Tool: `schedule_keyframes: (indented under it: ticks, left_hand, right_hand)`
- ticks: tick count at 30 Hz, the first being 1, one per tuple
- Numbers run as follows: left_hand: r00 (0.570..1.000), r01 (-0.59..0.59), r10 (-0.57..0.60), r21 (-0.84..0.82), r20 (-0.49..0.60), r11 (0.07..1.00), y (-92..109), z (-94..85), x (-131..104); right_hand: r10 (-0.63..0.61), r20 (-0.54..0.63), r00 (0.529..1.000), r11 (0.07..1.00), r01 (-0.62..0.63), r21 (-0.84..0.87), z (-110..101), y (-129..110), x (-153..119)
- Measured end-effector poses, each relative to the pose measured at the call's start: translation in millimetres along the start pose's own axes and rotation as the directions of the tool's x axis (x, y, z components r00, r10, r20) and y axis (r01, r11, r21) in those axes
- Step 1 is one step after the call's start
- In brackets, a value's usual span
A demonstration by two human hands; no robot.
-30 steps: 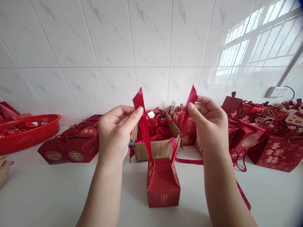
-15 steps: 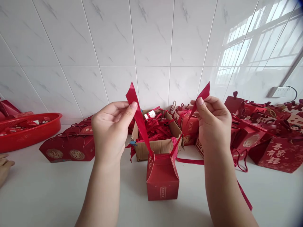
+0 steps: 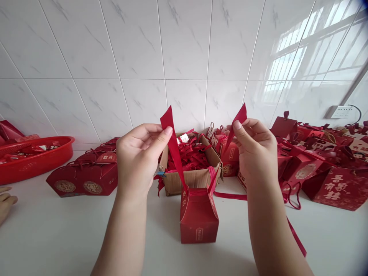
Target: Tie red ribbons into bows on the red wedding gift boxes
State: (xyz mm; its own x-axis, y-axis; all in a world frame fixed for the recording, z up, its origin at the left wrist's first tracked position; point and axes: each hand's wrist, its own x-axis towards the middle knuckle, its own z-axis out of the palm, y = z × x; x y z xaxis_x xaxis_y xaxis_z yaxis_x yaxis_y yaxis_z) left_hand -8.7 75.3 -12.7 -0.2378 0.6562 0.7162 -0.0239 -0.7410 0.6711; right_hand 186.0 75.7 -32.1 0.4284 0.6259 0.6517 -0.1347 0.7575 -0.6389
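Observation:
A small red gift box (image 3: 199, 222) stands upright on the white table, its top flaps leaning inward. A red ribbon (image 3: 176, 153) comes up from both sides of its top. My left hand (image 3: 140, 153) pinches one ribbon end between thumb and fingers, with the cut tip sticking up above. Across from it, my right hand (image 3: 255, 147) pinches the other end the same way. Both hands are raised above the box and apart from it. The lower part of the right-hand strand is partly hidden behind my fingers.
Behind the gift box sits a cardboard box (image 3: 186, 184) full of red ribbons. Finished-looking red boxes (image 3: 94, 178) stand on the left, near a red plastic basin (image 3: 37, 163). Many more red boxes (image 3: 339, 188) crowd the right. Another person's hand (image 3: 6, 201) shows at the left edge.
Both hands have moved slightly toward each other, bringing the two ribbon ends closer together. The gift box has shifted very slightly right in the view.

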Motion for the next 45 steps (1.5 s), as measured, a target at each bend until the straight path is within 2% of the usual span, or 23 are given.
schedule_keyframes:
  ticks: [9, 12, 16, 20, 36, 38, 41, 45]
  left_hand:
    - [1.000, 0.010, -0.009, -0.040, 0.020, 0.999, 0.2, 2.3, -1.4]
    - [0.992, 0.089, -0.081, -0.096, 0.093, 0.991, 2.1, 4.3, -2.3]
    - [0.978, 0.157, -0.138, -0.116, 0.155, 0.981, 4.6, 5.3, -3.7]
    - [0.980, 0.141, -0.127, -0.088, 0.155, 0.986, 5.4, 5.1, -4.3]
    - [0.980, 0.106, -0.088, -0.092, 0.180, 0.990, 8.8, 9.3, -11.5]
    - [0.966, 0.118, -0.097, -0.077, 0.238, 0.990, 9.5, 11.4, -13.5]
    - [0.933, 0.138, -0.121, -0.026, 0.340, 0.990, 11.0, 16.7, -16.5]
    - [0.906, 0.147, -0.134, -0.001, 0.401, 0.989, 12.0, 23.8, -19.1]
  right_hand:
    - [0.019, 0.014, 1.000, 0.999, -0.019, 0.029, -1.0, -4.9, -1.9]
    - [0.024, 0.022, 0.999, 0.999, -0.025, 0.035, -1.5, -5.9, -2.3]
    - [0.050, 0.101, 0.994, 0.998, -0.053, 0.028, -0.8, -7.5, -3.3]
    - [0.045, 0.138, 0.989, 0.999, -0.044, -0.006, -0.2, -7.4, -3.7]
    - [0.029, 0.171, 0.985, 1.000, -0.026, -0.015, 0.5, -15.6, -7.1]
    - [0.071, 0.214, 0.974, 0.997, -0.069, -0.017, 1.0, -15.0, -8.6]
    - [0.140, 0.339, 0.930, 0.990, -0.134, -0.042, 3.9, -14.6, -12.7]
    - [0.080, 0.462, 0.883, 0.997, -0.074, -0.032, 9.0, -16.5, -18.2]
